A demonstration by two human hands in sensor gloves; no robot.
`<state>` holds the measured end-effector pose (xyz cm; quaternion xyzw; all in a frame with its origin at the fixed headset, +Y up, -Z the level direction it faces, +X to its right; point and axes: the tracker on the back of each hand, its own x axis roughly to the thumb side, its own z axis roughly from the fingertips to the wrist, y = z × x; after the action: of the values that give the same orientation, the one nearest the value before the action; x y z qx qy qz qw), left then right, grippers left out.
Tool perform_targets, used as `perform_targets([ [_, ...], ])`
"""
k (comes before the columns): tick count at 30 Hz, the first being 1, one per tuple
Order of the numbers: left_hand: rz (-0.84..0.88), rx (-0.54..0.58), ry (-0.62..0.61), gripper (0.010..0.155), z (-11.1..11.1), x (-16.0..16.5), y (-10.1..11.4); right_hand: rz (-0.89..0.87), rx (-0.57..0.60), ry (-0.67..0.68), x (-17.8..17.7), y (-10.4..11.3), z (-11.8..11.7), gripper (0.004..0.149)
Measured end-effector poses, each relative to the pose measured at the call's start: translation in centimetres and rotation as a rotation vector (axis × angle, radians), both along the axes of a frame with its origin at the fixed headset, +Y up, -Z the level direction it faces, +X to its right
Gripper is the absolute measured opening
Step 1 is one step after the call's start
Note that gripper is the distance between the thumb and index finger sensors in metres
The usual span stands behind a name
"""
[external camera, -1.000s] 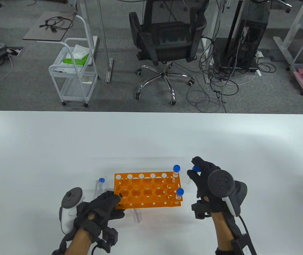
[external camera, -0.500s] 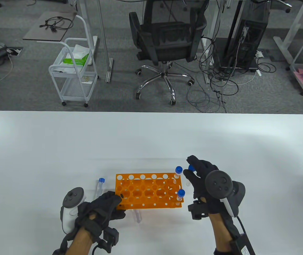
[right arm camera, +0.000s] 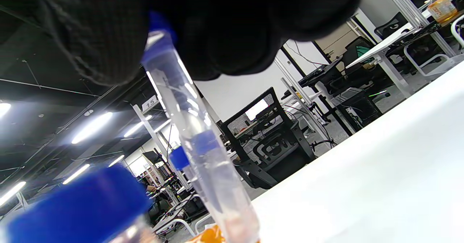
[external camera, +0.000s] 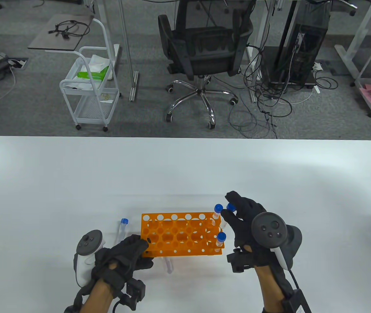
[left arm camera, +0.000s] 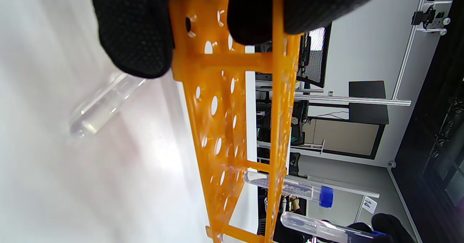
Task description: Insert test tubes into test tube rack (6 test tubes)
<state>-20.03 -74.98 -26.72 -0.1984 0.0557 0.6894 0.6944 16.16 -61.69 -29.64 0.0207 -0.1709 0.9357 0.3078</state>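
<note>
An orange test tube rack [external camera: 180, 233] stands on the white table [external camera: 185, 169]. My left hand [external camera: 130, 252] grips its near left corner; the left wrist view shows my fingers [left arm camera: 134, 29] on the rack [left arm camera: 232, 120]. Two blue-capped tubes stand in its right end, one at the back [external camera: 218, 212] and one at the front [external camera: 220, 239]. My right hand [external camera: 237, 213] pinches a third blue-capped tube [external camera: 229, 208] by its cap, upright, just right of the rack's back right corner. In the right wrist view this tube [right arm camera: 195, 156] hangs from my fingertips, its tip at the rack's orange edge.
One capped tube [external camera: 122, 228] lies on the table left of the rack. Another clear tube [external camera: 168, 264] lies in front of the rack, by my left fingers, and shows in the left wrist view [left arm camera: 105, 105]. An office chair [external camera: 205, 55] and a white cart [external camera: 91, 91] stand beyond the table.
My right hand has moved left with the tube, closer to the rack's back right corner. The left hand and rack have barely moved.
</note>
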Motion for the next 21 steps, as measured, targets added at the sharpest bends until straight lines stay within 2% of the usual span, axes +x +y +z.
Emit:
perform_targets([
  [9, -0.002, 0.001, 0.0, 0.044, 0.0, 0.0, 0.0, 0.011, -0.002, 0.076, -1.8, 0.6, 0.9, 0.054],
  [21, 0.001, 0.003, -0.005, 0.044, 0.0, 0.0, 0.0, 0.103, 0.012, 0.124, -3.9, -0.3, 1.4, 0.054],
])
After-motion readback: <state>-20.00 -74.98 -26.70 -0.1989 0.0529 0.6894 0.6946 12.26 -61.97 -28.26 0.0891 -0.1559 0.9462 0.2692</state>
